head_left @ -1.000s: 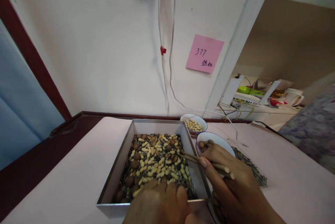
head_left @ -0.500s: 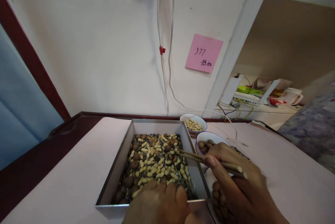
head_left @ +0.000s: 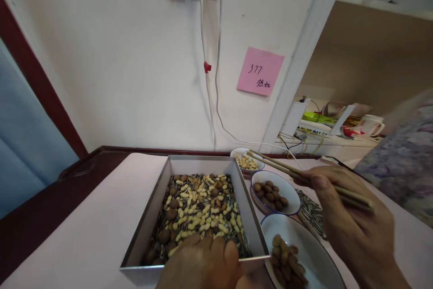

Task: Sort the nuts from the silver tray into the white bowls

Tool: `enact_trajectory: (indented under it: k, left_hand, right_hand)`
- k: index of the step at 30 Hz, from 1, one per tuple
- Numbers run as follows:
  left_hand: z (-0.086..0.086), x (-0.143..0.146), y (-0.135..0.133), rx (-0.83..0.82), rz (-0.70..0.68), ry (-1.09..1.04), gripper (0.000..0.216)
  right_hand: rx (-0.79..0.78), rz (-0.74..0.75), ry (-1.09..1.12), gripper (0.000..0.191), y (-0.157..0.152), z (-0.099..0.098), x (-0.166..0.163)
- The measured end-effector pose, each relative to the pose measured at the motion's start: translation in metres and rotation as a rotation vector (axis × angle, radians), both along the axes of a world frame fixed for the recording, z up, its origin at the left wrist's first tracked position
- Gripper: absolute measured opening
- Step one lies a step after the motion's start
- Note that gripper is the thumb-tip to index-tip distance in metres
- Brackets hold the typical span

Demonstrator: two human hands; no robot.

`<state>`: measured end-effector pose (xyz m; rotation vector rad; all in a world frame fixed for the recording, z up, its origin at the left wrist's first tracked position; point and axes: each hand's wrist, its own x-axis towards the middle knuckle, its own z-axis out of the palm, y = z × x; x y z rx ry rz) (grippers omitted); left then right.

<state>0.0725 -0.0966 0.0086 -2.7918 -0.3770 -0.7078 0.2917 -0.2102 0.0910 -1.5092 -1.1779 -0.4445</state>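
Across the near end of the gray box (head_left: 144, 221), the left hand (head_left: 203, 262) grips the wall with bent fingers, the mixed unshelled peanuts (head_left: 203, 217), brown nuts and striped seeds lying just beyond its knuckles. To the right, the right hand (head_left: 358, 217) is closed around wooden chopsticks (head_left: 284, 169), whose tips reach leftward and away to the far bowl (head_left: 240, 151) of peanuts; whether they pinch anything is too small to tell. Between box and right hand sit the middle bowl (head_left: 290, 192) of round brown nuts and the near bowl (head_left: 318, 248) of oval ones.
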Motion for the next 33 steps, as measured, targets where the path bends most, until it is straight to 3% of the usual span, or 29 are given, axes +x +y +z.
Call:
enact_trajectory:
  k: [8, 16, 33]
  left_hand:
    - [0.003, 0.002, -0.002, -0.009, -0.012, -0.028, 0.028]
    - [0.008, 0.003, -0.005, 0.007, -0.006, -0.053, 0.035]
    - [0.007, 0.002, -0.004, 0.017, 0.004, -0.033, 0.031]
  right_hand:
    - [-0.029, 0.099, 0.099, 0.018, -0.008, 0.005, -0.017]
    - [-0.421, 0.329, -0.150, 0.022, -0.010, 0.014, -0.030]
    - [-0.487, 0.430, -0.193, 0.021, 0.006, 0.000, -0.036]
